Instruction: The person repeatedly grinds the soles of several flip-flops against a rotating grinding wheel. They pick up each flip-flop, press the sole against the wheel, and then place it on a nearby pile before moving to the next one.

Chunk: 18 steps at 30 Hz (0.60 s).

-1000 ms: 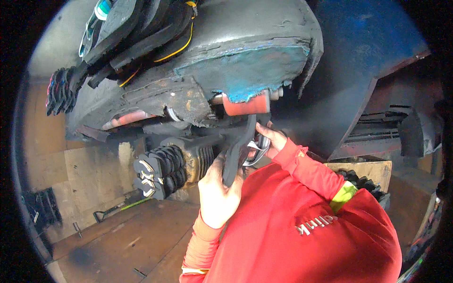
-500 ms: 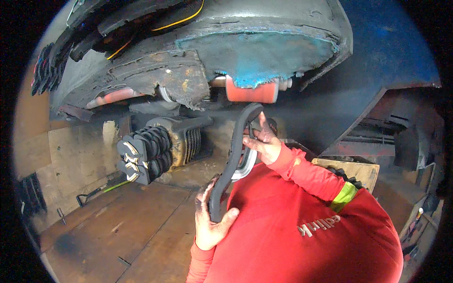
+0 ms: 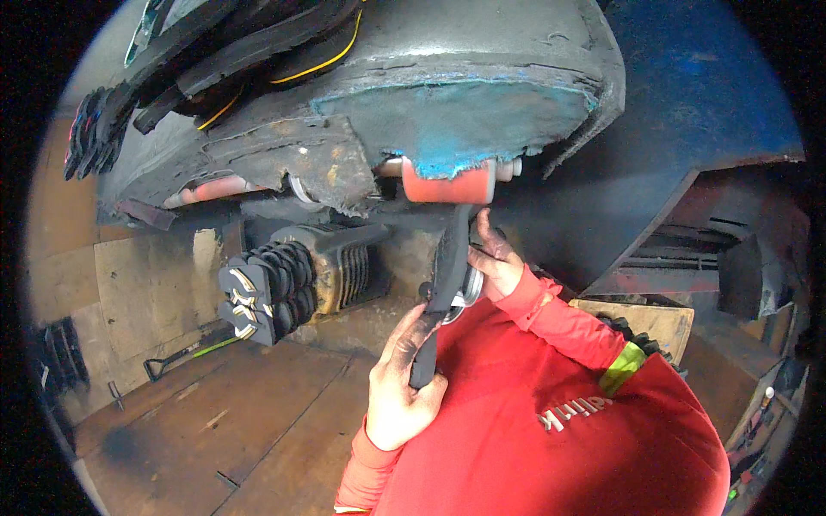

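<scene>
A dark grey flip-flop [image 3: 450, 262] stands on edge in front of me, its grey and white strap facing my chest. My left hand [image 3: 398, 387] grips its lower end, fingers along one side and thumb on the other. Higher up, my right hand [image 3: 499, 265] holds the strap side, with one finger pointing upward near the top end. That top end meets, or nearly meets, the lower edge of a red sanding drum [image 3: 447, 187]; the exact contact is hard to see. A ragged blue cloth flap [image 3: 456, 120] hangs over the drum.
Several flip-flops [image 3: 258, 288] are stacked left of centre, beside a row of dark soles [image 3: 348, 267]. A second red roller [image 3: 211, 191] sits farther left under the dusty hood [image 3: 499, 43]. More dark soles [image 3: 249, 52] lie on top. At right stands a wooden box [image 3: 645, 318].
The flip-flop has turned from a slanted edge-on view to more upright, showing more of its flat face. Both hands have shifted slightly right with it, and the left fingers have moved up its side.
</scene>
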Available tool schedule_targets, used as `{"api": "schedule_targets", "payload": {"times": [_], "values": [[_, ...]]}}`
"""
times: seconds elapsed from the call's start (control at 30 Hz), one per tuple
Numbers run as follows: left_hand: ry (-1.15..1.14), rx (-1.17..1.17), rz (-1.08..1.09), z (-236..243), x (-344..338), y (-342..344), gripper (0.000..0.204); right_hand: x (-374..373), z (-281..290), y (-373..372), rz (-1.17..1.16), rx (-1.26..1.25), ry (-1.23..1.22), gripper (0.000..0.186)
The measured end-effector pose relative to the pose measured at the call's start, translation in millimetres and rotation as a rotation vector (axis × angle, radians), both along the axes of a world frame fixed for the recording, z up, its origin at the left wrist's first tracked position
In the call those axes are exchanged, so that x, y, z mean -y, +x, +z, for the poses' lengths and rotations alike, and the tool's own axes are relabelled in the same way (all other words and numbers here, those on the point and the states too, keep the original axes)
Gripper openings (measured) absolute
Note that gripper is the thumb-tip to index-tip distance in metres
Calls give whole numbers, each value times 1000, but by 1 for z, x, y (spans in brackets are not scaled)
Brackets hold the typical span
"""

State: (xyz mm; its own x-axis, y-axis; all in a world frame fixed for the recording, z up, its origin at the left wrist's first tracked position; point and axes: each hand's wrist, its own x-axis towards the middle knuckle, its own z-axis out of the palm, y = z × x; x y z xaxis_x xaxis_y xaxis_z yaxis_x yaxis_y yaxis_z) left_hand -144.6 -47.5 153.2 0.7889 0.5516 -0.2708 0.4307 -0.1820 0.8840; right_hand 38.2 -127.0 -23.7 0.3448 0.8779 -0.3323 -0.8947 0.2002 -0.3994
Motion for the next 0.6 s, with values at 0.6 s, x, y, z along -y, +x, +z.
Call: {"api": "schedule_targets", "payload": {"times": [0.6], "values": [[-300, 287, 80, -107, 7, -91, 54, 5, -15, -16, 5, 834, -300, 98]]}}
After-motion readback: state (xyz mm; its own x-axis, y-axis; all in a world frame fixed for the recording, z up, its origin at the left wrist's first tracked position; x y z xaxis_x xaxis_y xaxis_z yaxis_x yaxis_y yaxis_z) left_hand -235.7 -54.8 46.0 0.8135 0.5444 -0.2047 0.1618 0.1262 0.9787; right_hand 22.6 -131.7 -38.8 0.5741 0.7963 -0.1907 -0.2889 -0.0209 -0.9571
